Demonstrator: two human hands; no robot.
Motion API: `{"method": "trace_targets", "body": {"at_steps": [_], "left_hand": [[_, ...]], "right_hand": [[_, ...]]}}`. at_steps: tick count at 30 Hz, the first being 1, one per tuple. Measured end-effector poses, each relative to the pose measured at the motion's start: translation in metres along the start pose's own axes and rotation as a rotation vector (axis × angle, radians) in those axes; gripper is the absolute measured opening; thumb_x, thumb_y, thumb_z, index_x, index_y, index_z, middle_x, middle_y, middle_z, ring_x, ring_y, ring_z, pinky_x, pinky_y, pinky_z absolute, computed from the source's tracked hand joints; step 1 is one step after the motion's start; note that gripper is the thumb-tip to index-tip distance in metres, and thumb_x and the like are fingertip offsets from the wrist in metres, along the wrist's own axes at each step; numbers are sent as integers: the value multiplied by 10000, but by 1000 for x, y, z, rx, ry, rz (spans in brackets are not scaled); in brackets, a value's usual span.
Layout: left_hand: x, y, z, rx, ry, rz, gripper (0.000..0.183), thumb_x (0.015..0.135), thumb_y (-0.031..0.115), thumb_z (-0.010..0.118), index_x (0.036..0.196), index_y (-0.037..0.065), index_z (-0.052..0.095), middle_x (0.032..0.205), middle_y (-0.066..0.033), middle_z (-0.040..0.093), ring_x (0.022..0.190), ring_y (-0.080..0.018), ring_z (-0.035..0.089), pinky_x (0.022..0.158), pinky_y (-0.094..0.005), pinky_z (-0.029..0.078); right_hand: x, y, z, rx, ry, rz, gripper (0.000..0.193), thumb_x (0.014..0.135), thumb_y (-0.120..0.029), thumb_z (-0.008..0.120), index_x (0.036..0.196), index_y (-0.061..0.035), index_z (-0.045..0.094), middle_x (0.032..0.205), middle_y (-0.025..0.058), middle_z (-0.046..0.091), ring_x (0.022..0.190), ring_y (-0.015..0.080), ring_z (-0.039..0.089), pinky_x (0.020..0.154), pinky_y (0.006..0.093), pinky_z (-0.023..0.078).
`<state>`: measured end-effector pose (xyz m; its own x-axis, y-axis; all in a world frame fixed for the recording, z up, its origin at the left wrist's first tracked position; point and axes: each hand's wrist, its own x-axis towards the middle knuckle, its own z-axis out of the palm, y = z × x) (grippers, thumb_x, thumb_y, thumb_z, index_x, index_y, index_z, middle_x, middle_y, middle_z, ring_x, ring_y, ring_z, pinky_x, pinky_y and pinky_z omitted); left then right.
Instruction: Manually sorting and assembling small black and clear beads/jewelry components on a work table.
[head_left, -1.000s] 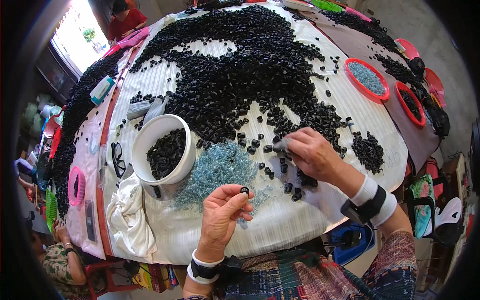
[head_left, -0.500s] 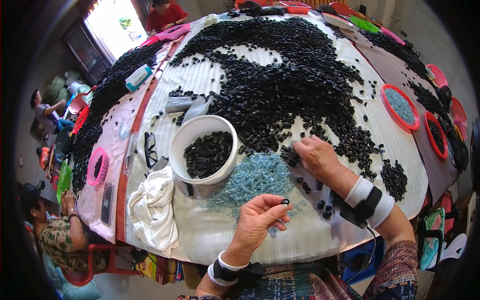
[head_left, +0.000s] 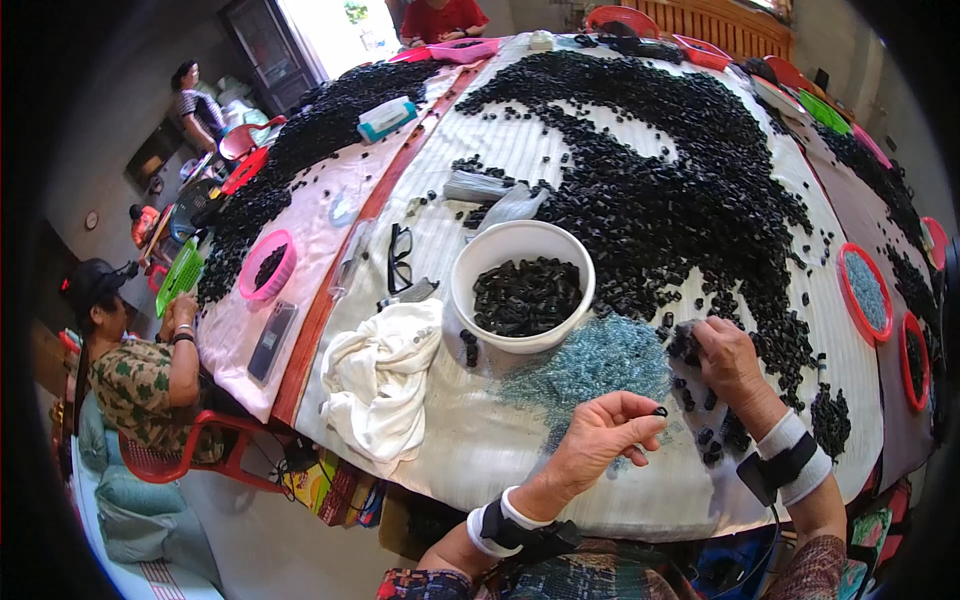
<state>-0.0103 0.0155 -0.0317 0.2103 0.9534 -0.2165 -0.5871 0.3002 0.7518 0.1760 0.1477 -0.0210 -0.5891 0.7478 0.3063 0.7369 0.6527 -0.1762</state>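
Observation:
My left hand [head_left: 606, 440] is closed in a pinch above the near part of the table, holding a small black ring-like piece [head_left: 660, 411] at the fingertips. My right hand [head_left: 732, 362] is down at the near edge of the spread of small black pieces [head_left: 690, 200], fingers bent and pressed together. What lies between those fingertips is blurred among dark pieces. Between the hands and a white bowl [head_left: 464, 320] lies a heap of tiny clear bluish pieces [head_left: 610, 360]. Black pieces fill the bowl's lower part.
Left of the bowl are a crumpled white cloth [head_left: 385, 375] and black-framed glasses [head_left: 400, 258]. A phone [head_left: 272, 342] and a pink basket [head_left: 285, 270] lie further left, near a seated co-worker [head_left: 140, 365]. Red trays [head_left: 848, 300] stand at the right.
The view has swung left, so the table and both hands appear further right and lower. My left hand keeps its pinch on the black piece; my right hand stays by the black pieces.

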Motion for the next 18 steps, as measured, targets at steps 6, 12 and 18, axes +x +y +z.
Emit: {"method": "trace_targets", "body": {"at_steps": [6,12,18], "left_hand": [[-1,1,2,23,4,-14,218,836,116,682,1000,-1,601,810,-47,646,701,-98,634,546,-203,534],[-2,0,2,12,-7,0,213,833,115,685,994,-1,606,809,-51,649,688,-100,636,536,-207,530],[-3,-3,3,15,-10,-7,207,835,101,679,996,-5,604,823,-52,651,693,-101,634,537,-208,529]], "right_hand": [[4,-3,2,27,-41,77,159,667,-17,588,814,-28,530,803,140,530,796,336,564,694,417,478],[-5,-6,8,-52,-27,59,184,668,-29,608,838,-35,535,812,126,543,813,316,559,700,405,481],[-9,-14,10,-107,4,52,175,663,-22,608,819,-53,535,806,108,551,818,302,554,688,402,483]]}}
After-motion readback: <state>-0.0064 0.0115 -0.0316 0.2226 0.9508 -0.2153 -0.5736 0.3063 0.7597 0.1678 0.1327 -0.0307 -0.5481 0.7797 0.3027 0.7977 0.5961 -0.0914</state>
